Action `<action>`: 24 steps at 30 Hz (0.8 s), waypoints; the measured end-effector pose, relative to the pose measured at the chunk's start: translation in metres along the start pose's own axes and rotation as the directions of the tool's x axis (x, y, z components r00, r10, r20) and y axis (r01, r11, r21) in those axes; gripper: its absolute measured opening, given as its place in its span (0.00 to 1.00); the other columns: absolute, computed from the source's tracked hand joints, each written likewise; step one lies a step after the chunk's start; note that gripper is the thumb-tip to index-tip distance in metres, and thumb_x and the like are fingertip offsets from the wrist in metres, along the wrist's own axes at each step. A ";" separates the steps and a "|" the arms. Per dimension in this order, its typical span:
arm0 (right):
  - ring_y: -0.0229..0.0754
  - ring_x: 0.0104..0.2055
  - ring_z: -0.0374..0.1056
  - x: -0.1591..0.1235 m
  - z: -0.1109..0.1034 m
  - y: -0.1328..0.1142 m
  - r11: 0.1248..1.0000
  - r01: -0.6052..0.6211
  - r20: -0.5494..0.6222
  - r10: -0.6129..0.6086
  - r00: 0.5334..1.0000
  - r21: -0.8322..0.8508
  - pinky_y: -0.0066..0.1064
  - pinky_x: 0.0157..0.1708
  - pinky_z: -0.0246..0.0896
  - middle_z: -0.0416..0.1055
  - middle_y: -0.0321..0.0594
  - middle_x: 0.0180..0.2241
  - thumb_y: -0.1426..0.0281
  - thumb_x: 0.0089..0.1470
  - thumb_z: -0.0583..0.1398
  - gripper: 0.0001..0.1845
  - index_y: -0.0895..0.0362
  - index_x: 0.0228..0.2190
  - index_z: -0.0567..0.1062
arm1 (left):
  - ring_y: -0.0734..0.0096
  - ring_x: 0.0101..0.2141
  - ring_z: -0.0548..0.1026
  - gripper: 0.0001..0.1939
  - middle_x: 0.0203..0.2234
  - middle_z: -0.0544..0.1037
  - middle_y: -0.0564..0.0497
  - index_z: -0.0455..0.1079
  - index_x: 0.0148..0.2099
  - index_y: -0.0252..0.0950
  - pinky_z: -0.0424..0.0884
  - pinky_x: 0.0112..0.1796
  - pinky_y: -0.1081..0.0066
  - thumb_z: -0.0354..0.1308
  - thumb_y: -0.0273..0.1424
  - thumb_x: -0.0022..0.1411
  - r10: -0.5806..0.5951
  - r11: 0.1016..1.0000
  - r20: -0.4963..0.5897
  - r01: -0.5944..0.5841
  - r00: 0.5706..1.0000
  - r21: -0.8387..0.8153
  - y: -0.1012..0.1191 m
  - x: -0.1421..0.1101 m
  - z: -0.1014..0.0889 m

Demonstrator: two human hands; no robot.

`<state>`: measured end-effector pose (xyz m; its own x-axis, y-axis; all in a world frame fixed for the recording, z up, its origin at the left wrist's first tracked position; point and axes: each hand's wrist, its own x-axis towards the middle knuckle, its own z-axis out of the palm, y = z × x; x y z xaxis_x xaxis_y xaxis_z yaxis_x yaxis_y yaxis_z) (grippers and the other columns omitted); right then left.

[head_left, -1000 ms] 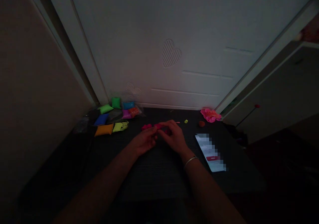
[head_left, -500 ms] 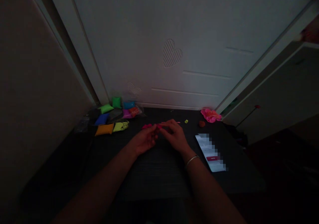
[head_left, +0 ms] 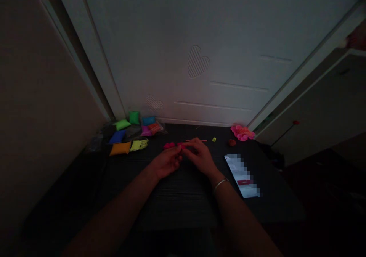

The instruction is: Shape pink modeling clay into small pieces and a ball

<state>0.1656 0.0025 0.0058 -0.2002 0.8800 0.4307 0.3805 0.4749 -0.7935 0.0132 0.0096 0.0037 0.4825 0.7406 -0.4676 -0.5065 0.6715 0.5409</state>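
Holding a small bright pink, soft-looking piece [head_left: 181,146] in the fingertips of both hands, over the far middle part of a dark, finely lined table [head_left: 174,199].

Pinching it from the left with the left hand [head_left: 166,162] and from the right with the right hand [head_left: 200,158], with a thin silver-coloured bracelet [head_left: 220,183] on this wrist; cannot tell its exact shape under the fingers. Just beyond the left fingers, a lumpy bright pink mass [head_left: 169,145]; behind the right hand, a thin pinkish stick [head_left: 204,140]. Farther right, a tiny yellow-green piece [head_left: 214,139], a round reddish-brown ball [head_left: 231,142] and, in the far right corner, a pink petalled shape [head_left: 242,132]. Nearer on the right, a flat phone with lit screen [head_left: 239,173]. On the far left, pillow-shaped packets, among them an orange packet [head_left: 120,148] and a blue packet [head_left: 117,137].
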 end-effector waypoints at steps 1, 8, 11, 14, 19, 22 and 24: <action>0.35 0.29 0.61 0.000 0.000 0.000 1.000 0.000 -0.004 0.000 1.000 0.001 0.27 0.25 0.57 0.64 0.37 0.31 0.68 0.48 0.60 0.10 0.53 0.36 0.75 | 0.83 0.18 0.70 0.04 0.21 0.72 0.55 0.67 0.33 0.33 0.62 0.13 0.86 0.58 0.28 0.54 0.001 1.000 0.000 -0.001 1.000 0.000 0.000 0.000 0.000; 0.33 0.27 0.59 -0.001 -0.001 -0.004 1.000 -0.004 0.012 0.004 1.000 0.009 0.26 0.24 0.56 0.64 0.37 0.31 0.69 0.47 0.60 0.13 0.53 0.39 0.74 | 0.82 0.18 0.70 0.04 0.22 0.72 0.55 0.67 0.34 0.34 0.62 0.13 0.85 0.58 0.29 0.54 -0.006 1.000 -0.004 0.006 1.000 0.004 0.000 -0.001 0.001; 0.34 0.29 0.60 -0.001 -0.001 -0.005 1.000 -0.015 0.012 0.015 1.000 0.006 0.27 0.25 0.56 0.64 0.37 0.31 0.69 0.48 0.60 0.11 0.54 0.37 0.74 | 0.82 0.18 0.71 0.04 0.23 0.72 0.55 0.67 0.34 0.34 0.62 0.12 0.85 0.57 0.28 0.54 -0.011 1.000 -0.004 0.011 1.000 0.008 -0.001 -0.001 0.002; 0.34 0.29 0.60 0.000 0.000 -0.004 1.000 -0.026 0.006 0.026 1.000 0.009 0.27 0.25 0.56 0.64 0.37 0.31 0.68 0.48 0.60 0.11 0.54 0.36 0.75 | 0.82 0.18 0.70 0.04 0.22 0.72 0.55 0.67 0.34 0.34 0.62 0.12 0.85 0.57 0.28 0.55 -0.016 1.000 -0.001 0.016 1.000 0.007 -0.001 -0.002 0.002; 0.34 0.27 0.59 -0.001 0.001 -0.002 1.000 -0.020 -0.005 0.020 1.000 0.005 0.27 0.24 0.56 0.64 0.37 0.30 0.67 0.47 0.60 0.10 0.53 0.36 0.75 | 0.82 0.18 0.71 0.04 0.22 0.72 0.55 0.67 0.34 0.34 0.62 0.13 0.85 0.57 0.29 0.54 -0.014 1.000 -0.008 0.014 1.000 0.016 -0.001 -0.002 0.003; 0.34 0.27 0.60 -0.001 0.000 -0.001 1.000 -0.015 -0.009 0.015 1.000 -0.009 0.27 0.25 0.56 0.64 0.37 0.31 0.67 0.47 0.61 0.11 0.53 0.36 0.75 | 0.82 0.18 0.70 0.04 0.22 0.72 0.55 0.67 0.33 0.34 0.62 0.14 0.85 0.57 0.29 0.55 -0.014 0.999 -0.018 0.014 1.000 0.031 -0.001 -0.002 0.003; 0.34 0.28 0.60 -0.001 0.000 -0.002 1.000 -0.013 -0.003 0.013 1.000 -0.009 0.27 0.25 0.56 0.65 0.37 0.31 0.67 0.47 0.61 0.12 0.53 0.37 0.74 | 0.82 0.18 0.70 0.04 0.22 0.72 0.55 0.67 0.33 0.34 0.62 0.14 0.85 0.57 0.30 0.55 -0.015 0.999 -0.019 0.015 1.000 0.034 -0.001 -0.003 0.004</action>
<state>0.1649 0.0013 0.0068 -0.1922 0.8863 0.4214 0.3909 0.4630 -0.7955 0.0151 0.0070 0.0072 0.4764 0.7311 -0.4884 -0.4745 0.6815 0.5572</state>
